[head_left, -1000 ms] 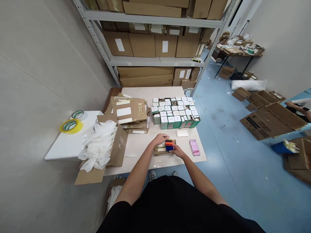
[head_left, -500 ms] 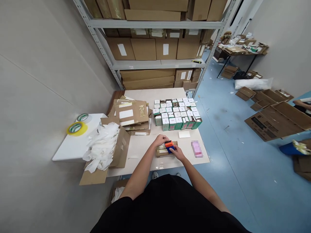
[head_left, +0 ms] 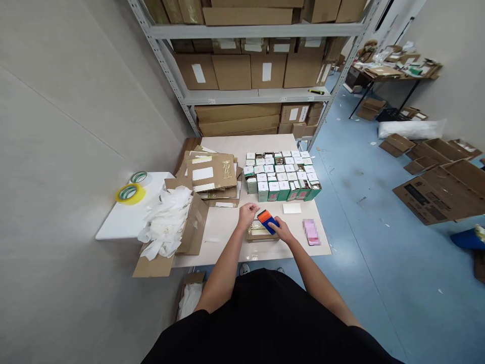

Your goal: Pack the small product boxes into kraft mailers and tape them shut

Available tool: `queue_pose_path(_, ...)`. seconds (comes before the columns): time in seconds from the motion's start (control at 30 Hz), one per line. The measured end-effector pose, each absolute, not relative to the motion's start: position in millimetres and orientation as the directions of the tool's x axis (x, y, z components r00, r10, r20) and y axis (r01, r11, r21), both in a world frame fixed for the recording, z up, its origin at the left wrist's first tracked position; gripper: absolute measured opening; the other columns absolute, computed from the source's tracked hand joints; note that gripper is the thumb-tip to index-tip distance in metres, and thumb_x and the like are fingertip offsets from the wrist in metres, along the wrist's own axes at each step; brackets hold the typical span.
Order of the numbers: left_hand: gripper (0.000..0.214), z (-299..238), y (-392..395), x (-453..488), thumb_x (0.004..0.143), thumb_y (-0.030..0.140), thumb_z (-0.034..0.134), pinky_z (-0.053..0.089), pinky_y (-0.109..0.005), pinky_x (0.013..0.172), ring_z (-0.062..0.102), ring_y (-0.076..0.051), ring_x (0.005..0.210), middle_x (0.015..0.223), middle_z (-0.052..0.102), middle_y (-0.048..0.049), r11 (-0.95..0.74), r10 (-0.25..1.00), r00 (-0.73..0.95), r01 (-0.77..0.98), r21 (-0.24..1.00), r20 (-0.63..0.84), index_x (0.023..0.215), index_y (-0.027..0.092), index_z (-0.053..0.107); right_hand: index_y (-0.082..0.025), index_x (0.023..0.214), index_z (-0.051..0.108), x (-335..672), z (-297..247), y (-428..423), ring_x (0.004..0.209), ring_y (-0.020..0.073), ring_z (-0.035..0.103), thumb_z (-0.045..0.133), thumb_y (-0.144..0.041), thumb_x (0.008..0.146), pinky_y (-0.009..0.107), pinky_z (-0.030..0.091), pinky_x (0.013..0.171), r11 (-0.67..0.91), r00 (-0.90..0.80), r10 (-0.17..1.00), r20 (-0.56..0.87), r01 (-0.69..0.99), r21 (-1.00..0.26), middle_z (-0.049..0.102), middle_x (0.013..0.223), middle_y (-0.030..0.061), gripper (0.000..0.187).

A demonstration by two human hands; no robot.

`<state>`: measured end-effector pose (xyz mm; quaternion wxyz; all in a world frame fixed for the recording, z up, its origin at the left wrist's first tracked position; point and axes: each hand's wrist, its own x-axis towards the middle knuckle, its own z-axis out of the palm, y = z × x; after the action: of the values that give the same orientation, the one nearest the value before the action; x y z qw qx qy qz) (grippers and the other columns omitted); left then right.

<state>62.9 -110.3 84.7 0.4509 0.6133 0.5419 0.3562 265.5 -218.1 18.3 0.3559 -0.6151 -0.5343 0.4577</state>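
My right hand [head_left: 282, 230] is closed around the blue handle of a scraper [head_left: 268, 221], its orange head and dark edge pointing up and left. The scraper is over a small taped cardboard box [head_left: 261, 237] that lies flat near the table's front edge. Just left of the scraper's edge, my left hand [head_left: 247, 215] is pinched closed, apart from the tool. A small pale bit seems to show at its fingertips, too small to name. Beyond the hands are rows of white-and-green small boxes [head_left: 284, 189] and a white card [head_left: 291, 208].
Flattened cardboard [head_left: 214, 174] is piled at the table's left. An open carton [head_left: 195, 227] there overflows with white crumpled material [head_left: 162, 222]. Tape rolls [head_left: 130, 193] lie on a white surface. Pink blurred items [head_left: 311, 232] lie right. A shelf rack [head_left: 257, 96] with cartons stands behind.
My left hand has moved away from the scraper's edge, up and to the left. My right hand has tilted the scraper, so more of its blue handle shows. The view has shifted slightly.
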Motion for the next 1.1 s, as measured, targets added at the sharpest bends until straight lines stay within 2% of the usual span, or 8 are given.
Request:
queue_pose_path(0.13, 0.027, 106, -91, 32, 0.084, 0.043, 0.070, 0.053, -0.030, 0.078, 0.067, -0.019, 0.080, 0.086, 0.077, -0.0060, -0.024, 1.000, -0.005, 0.344, 0.939, 0.028, 0.083, 0.017, 0.075, -0.023, 0.100, 0.064, 282, 28, -226, 0.085, 0.0216, 0.062, 0.058, -0.070, 0.089, 0.030, 0.047, 0.077, -0.158, 0.004, 0.986, -0.168, 0.361, -0.919, 0.070, 0.091, 0.0011, 0.048)
queue_pose_path(0.23, 0.029, 102, -84, 10, 0.082, 0.045, 0.072, 0.054, -0.030, 0.077, 0.067, -0.019, 0.079, 0.085, 0.077, -0.0064, 0.005, 1.000, -0.028, 0.306, 0.952, 0.004, 0.082, 0.017, 0.076, -0.023, 0.094, 0.065, 298, 35, -232, 0.080, 0.0217, 0.063, 0.057, -0.072, 0.088, 0.029, 0.044, 0.071, -0.177, 0.034, 0.983, -0.182, 0.458, -0.871, 0.071, 0.087, 0.0020, 0.051)
queue_pose_path(0.33, 0.024, 73, -94, -2, 0.079, 0.041, 0.072, 0.054, -0.029, 0.077, 0.068, -0.018, 0.079, 0.084, 0.077, -0.0052, 0.101, 0.994, -0.060, 0.304, 0.947, -0.087, 0.082, 0.018, 0.076, -0.023, 0.085, 0.066, 310, 45, -227, 0.072, 0.0210, 0.062, 0.054, -0.075, 0.088, 0.028, 0.038, 0.064, -0.209, 0.078, 0.975, -0.209, 0.647, -0.734, 0.070, 0.078, 0.0030, 0.054)
queue_pose_path(0.43, 0.023, 33, -117, -8, 0.077, 0.036, 0.070, 0.055, -0.028, 0.075, 0.069, -0.017, 0.075, 0.079, 0.076, -0.0052, 0.314, 0.945, -0.186, 0.274, 0.909, -0.270, 0.085, 0.017, 0.077, -0.023, 0.080, 0.067, 310, 53, -211, 0.070, 0.0210, 0.063, 0.053, -0.078, 0.088, 0.028, 0.032, 0.060, -0.219, 0.108, 0.968, -0.225, 0.799, -0.560, 0.071, 0.075, 0.0054, 0.057)
queue_pose_path(0.5, 0.026, 9, -133, -10, 0.078, 0.037, 0.068, 0.056, -0.028, 0.072, 0.069, -0.017, 0.074, 0.078, 0.076, -0.0060, 0.431, 0.889, -0.275, 0.237, 0.870, -0.366, 0.088, 0.015, 0.078, -0.023, 0.079, 0.069, 306, 53, -200, 0.073, 0.0222, 0.065, 0.056, -0.080, 0.085, 0.028, 0.031, 0.060, -0.194, 0.095, 0.969, -0.228, 0.865, -0.464, 0.072, 0.077, 0.0073, 0.059)
queue_pose_path(0.63, 0.029, -23, -158, -8, 0.081, 0.040, 0.064, 0.057, -0.030, 0.072, 0.070, -0.018, 0.072, 0.071, 0.074, -0.0053, 0.508, 0.841, -0.331, 0.216, 0.834, -0.427, 0.090, 0.016, 0.078, -0.023, 0.081, 0.072, 296, 42, -187, 0.078, 0.0243, 0.067, 0.060, -0.081, 0.083, 0.028, 0.032, 0.061, -0.131, 0.032, 0.959, -0.280, 0.930, -0.343, 0.075, 0.081, 0.0101, 0.060)
queue_pose_path(0.87, 0.032, -53, -167, -2, 0.081, 0.042, 0.063, 0.057, -0.030, 0.074, 0.071, -0.018, 0.075, 0.074, 0.075, -0.0066, 0.597, 0.777, -0.361, 0.158, 0.787, -0.517, 0.090, 0.014, 0.077, -0.022, 0.088, 0.075, 289, 36, -186, 0.082, 0.0256, 0.069, 0.061, -0.079, 0.084, 0.029, 0.035, 0.063, -0.136, 0.049, 0.942, -0.332, 0.961, -0.242, 0.076, 0.087, 0.0121, 0.060)
queue_pose_path(1.1, 0.034, -71, -169, 13, 0.082, 0.042, 0.066, 0.058, -0.032, 0.073, 0.073, -0.019, 0.078, 0.082, 0.076, -0.0091, 0.653, 0.750, -0.292, 0.178, 0.736, -0.594, 0.098, 0.014, 0.076, -0.022, 0.088, 0.075, 288, 43, -189, 0.082, 0.0256, 0.070, 0.062, -0.078, 0.085, 0.028, 0.034, 0.062, -0.165, 0.069, 0.936, -0.346, 0.952, -0.256, 0.076, 0.086, 0.0118, 0.058)
